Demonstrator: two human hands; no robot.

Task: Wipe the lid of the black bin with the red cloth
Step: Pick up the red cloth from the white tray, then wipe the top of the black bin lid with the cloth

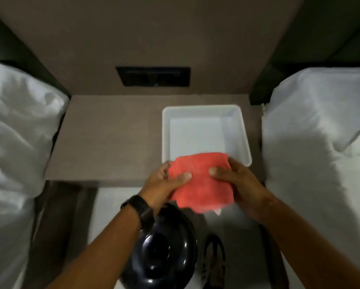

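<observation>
A folded red cloth (202, 180) is held between both hands above the front edge of the bedside table. My left hand (164, 184) grips its left side with the thumb on top. My right hand (239, 184) grips its right side the same way. The black bin (164, 251) stands on the floor below my left forearm, its glossy round lid facing up. The wrist and forearm cover the lid's upper left part. The cloth hangs above and beyond the lid, apart from it.
A white plastic tray (206, 113) sits on the brown bedside table (104, 138) just behind the cloth. White beds with pillows flank the table on the left (14, 126) and right (321, 132). A dark sandal (213, 261) lies on the floor beside the bin.
</observation>
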